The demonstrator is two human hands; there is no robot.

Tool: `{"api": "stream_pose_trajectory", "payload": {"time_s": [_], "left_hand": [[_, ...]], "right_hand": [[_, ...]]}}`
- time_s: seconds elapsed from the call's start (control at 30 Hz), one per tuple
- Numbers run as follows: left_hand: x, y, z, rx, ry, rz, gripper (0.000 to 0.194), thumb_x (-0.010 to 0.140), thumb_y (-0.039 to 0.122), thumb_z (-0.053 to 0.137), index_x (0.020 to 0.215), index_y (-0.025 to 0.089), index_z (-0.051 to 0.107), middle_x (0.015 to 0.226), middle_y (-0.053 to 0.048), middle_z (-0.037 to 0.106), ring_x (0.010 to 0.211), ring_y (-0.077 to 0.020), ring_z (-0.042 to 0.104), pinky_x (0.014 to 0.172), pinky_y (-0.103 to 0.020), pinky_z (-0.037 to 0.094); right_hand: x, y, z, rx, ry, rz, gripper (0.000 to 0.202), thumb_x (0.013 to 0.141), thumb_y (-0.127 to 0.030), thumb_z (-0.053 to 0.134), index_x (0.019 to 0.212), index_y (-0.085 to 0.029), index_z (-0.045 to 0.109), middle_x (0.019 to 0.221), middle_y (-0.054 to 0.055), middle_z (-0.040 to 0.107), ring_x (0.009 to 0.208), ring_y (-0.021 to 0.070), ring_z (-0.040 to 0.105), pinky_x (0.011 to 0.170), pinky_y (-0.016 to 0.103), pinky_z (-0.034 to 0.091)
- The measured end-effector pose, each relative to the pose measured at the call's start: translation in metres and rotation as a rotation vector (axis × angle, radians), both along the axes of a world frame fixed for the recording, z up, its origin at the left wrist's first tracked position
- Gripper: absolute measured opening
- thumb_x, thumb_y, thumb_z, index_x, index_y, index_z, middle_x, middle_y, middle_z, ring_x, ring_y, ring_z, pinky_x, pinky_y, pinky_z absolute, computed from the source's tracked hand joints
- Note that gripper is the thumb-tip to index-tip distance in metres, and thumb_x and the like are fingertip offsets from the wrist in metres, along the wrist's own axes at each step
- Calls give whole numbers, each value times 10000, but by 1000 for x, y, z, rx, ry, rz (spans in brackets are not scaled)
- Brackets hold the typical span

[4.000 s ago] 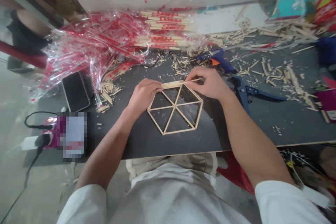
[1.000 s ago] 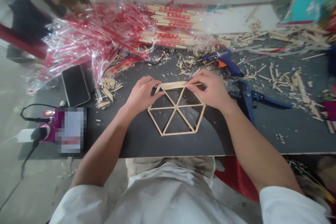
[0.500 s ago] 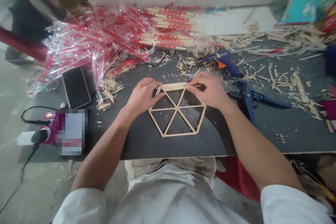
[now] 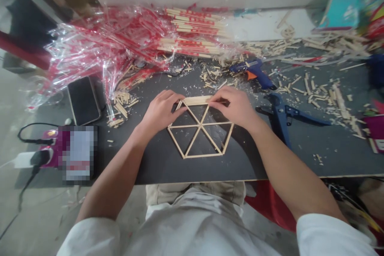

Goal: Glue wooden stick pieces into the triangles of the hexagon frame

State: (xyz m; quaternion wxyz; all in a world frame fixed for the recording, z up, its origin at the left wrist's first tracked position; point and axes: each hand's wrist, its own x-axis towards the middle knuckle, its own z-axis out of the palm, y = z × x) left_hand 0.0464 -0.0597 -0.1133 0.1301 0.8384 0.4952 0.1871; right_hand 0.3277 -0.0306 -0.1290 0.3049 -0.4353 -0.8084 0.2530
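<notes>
A hexagonal frame of thin wooden sticks (image 4: pixel 207 155) lies on the dark tabletop, with spokes meeting at its centre. Along its far side, several wooden sticks (image 4: pixel 195 100) lie close together, side by side. My left hand (image 4: pixel 160 110) pinches the left end of these sticks, thumb inside the frame and fingers at the far left corner. At their right end, my right hand (image 4: pixel 235 108) is closed, thumb and forefinger pressed on the sticks near the far right corner. The fingertips hide both ends of the sticks.
Right of the frame lie a blue hand cutter (image 4: pixel 280 114) and a blue glue gun (image 4: pixel 255 73). Stick offcuts (image 4: pixel 312 88) litter the right and back. Red-and-clear wrappers (image 4: pixel 114 40) and bundled sticks (image 4: pixel 195 28) fill the back. Phones (image 4: pixel 84 102) and a power strip (image 4: pixel 49 148) sit left.
My right hand has slid slightly left along the sticks, its fingertips now a little inward of the far right corner. My left hand keeps its place. The whole view has shifted slightly.
</notes>
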Motion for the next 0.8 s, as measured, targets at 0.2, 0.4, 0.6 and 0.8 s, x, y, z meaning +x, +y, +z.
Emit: {"api": "stream_pose_trajectory", "payload": {"time_s": [0.2, 0.4, 0.6, 0.8], "left_hand": [[-2, 0, 2, 26, -29, -15, 316, 1022, 373, 652, 1221, 137, 718, 1078, -114, 711, 1027, -244, 662, 943, -389, 545], [12, -1, 7, 124, -78, -63, 237, 1062, 321, 575, 1147, 180, 745, 1195, -119, 678, 1082, -222, 653, 972, -388, 540], [41, 11, 24, 147, 98, -204, 215, 1057, 282, 570, 1030, 179, 756, 1153, -105, 724, 1020, -225, 656, 861, -346, 521], [59, 28, 37, -73, 298, -225, 156, 1014, 247, 629, 966, 167, 754, 1002, -73, 734, 909, -208, 682, 695, -279, 439]], "right_hand": [[-1, 0, 0, -24, 25, 0, 197, 954, -392, 727, 822, -246, 743, 866, 61, 710, 797, 223, 655, 700, 371, 510], [-1, 0, 0, -57, 55, -8, 233, 946, -436, 737, 825, -238, 748, 847, 59, 692, 756, 206, 634, 678, 356, 493], [-1, 0, 1, -55, 90, 22, 300, 962, -498, 706, 822, -235, 734, 821, 52, 673, 730, 197, 602, 667, 348, 476], [0, 0, 3, -63, 63, 24, 250, 961, -461, 710, 850, -238, 725, 849, 59, 684, 743, 208, 614, 673, 355, 471]]}}
